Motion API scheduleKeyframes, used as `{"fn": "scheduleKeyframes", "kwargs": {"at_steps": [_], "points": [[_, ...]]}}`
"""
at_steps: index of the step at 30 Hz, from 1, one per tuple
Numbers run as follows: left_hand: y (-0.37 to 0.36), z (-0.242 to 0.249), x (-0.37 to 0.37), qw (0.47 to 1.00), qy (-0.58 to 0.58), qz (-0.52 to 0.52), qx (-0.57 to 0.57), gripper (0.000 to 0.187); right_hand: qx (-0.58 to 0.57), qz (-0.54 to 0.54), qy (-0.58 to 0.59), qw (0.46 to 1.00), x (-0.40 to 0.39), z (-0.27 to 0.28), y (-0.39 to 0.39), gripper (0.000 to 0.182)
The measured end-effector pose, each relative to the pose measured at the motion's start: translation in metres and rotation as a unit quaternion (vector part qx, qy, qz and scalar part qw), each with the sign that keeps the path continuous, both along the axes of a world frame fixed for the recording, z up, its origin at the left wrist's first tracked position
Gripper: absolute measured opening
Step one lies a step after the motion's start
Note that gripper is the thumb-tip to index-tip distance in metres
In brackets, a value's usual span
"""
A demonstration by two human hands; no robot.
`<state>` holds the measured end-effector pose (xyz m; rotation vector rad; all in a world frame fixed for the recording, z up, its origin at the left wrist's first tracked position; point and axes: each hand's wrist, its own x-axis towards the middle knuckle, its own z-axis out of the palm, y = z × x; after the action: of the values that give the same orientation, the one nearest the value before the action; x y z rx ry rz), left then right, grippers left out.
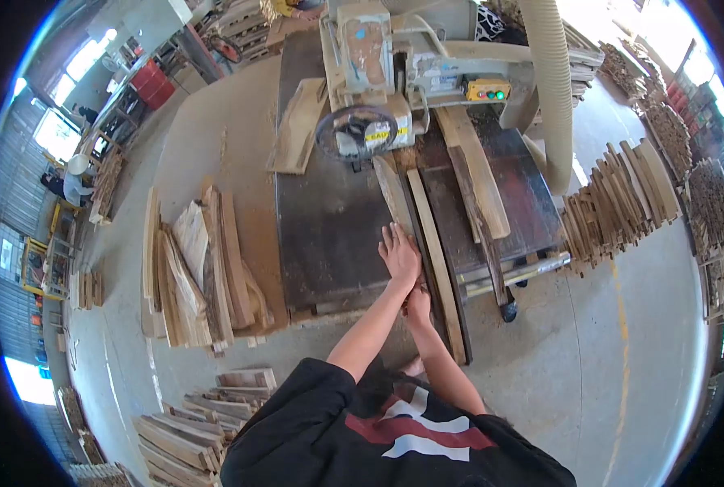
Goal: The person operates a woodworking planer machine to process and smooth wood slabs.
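My left hand (400,255) lies flat on a narrow wooden board (391,193), its fingers stretched toward the machine. Close behind it, at the near end of the board, is my right hand (417,305); its fingers look curled around that end, partly hidden by my left wrist. The board's far end runs under the head of a saw machine (366,57), where the blade cannot be seen. Along the board's right side runs a long dark guide rail (435,268) with a pale wood strip on it.
The dark machine table (329,235) carries a wide plank (298,126) at left and long boards (479,174) at right. Wood stacks stand on the left side table (207,268), the left floor (179,438) and at right (622,199). A ribbed hose (550,97) hangs beside the machine.
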<state>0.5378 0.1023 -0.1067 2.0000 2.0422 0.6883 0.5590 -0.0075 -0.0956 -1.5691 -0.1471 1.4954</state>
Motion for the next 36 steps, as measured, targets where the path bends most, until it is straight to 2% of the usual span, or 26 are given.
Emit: {"fn": "scheduleKeyframes", "kwargs": {"at_steps": [2, 4, 5, 8, 10, 11, 12, 14, 15, 16, 17, 18, 19, 20, 22, 24, 26, 27, 29, 34, 36], "points": [[0.028, -0.005, -0.001, 1.000, -0.019, 0.008, 0.013, 0.054, 0.057, 0.001, -0.075, 0.996, -0.006, -0.030, 0.031, 0.052], [0.053, -0.010, -0.004, 1.000, -0.021, 0.005, 0.022, 0.054, 0.030, -0.018, -0.124, 0.992, -0.015, -0.029, 0.058, 0.050], [0.069, -0.010, -0.005, 0.999, -0.029, 0.006, 0.039, 0.053, 0.092, 0.003, -0.294, 0.951, -0.019, -0.038, 0.069, 0.048], [0.125, -0.012, -0.011, 0.996, -0.028, 0.015, 0.088, 0.050, 0.193, 0.034, -0.441, 0.876, -0.021, -0.032, 0.124, 0.047], [0.141, -0.011, -0.019, 0.997, -0.032, -0.007, 0.068, 0.049, 0.084, -0.005, -0.309, 0.947, -0.026, -0.005, 0.138, 0.048], [0.157, -0.022, -0.027, 0.992, -0.024, -0.017, 0.125, 0.036, 0.098, -0.024, -0.212, 0.972, -0.028, 0.012, 0.147, 0.053], [0.165, -0.017, -0.044, 0.992, -0.028, -0.005, 0.124, 0.036, 0.048, -0.014, -0.153, 0.987, -0.028, 0.004, 0.156, 0.055], [0.186, 0.013, -0.097, 0.989, -0.114, -0.083, 0.054, 0.019, 0.015, -0.034, -0.171, 0.985, -0.033, 0.008, 0.181, 0.053], [0.196, 0.019, -0.123, 0.972, -0.174, 0.000, 0.161, 0.010, 0.018, -0.030, -0.177, 0.984, -0.034, 0.008, 0.193, 0.053], [0.207, 0.036, -0.156, 0.948, -0.212, 0.029, 0.235, 0.013, 0.029, -0.050, -0.160, 0.985, -0.035, 0.007, 0.203, 0.052], [0.227, 0.038, -0.188, 0.936, -0.197, 0.070, 0.284, 0.018, 0.039, -0.072, -0.139, 0.987, -0.038, 0.007, 0.212, 0.051], [0.243, 0.045, -0.218, 0.954, -0.131, 0.134, 0.234, 0.029, 0.035, -0.075, -0.141, 0.987, -0.042, 0.010, 0.223, 0.051], [0.273, 0.049, -0.244, 0.943, -0.084, 0.170, 0.273, 0.044, 0.038, -0.076, -0.140, 0.986, -0.046, 0.018, 0.234, 0.050], [0.301, 0.056, -0.273, 0.950, -0.082, 0.176, 0.246, 0.052, 0.042, -0.078, -0.140, 0.986, -0.047, 0.022, 0.245, 0.049], [0.361, 0.062, -0.311, 0.958, -0.045, 0.214, 0.186, 0.053, 0.013, -0.025, -0.162, 0.986, -0.041, 0.019, 0.268, 0.047], [0.410, 0.021, -0.345, 0.975, 0.006, 0.168, 0.142, 0.050, 0.008, -0.006, -0.174, 0.985, -0.032, 0.008, 0.288, 0.046], [0.411, 0.003, -0.346, 0.982, 0.022, 0.145, 0.119, 0.049, -0.007, 0.039, -0.091, 0.995, -0.021, 0.007, 0.309, 0.045], [0.410, 0.002, -0.342, 0.987, 0.042, 0.120, 0.098, 0.048, -0.007, 0.037, -0.096, 0.995, -0.019, 0.014, 0.313, 0.045], [0.397, -0.001, -0.331, 0.985, 0.054, 0.133, 0.098, 0.049, 0.051, 0.123, -0.078, 0.988, -0.017, 0.028, 0.312, 0.042], [0.306, 0.004, -0.298, 0.980, 0.073, 0.167, 0.084, 0.053, 0.134, 0.133, -0.136, 0.973, -0.024, 0.011, 0.251, 0.031], [0.256, 0.003, -0.279, 0.971, 0.101, 0.170, 0.136, 0.058, 0.154, 0.132, -0.142, 0.969, -0.033, 0.012, 0.220, 0.027]]}}
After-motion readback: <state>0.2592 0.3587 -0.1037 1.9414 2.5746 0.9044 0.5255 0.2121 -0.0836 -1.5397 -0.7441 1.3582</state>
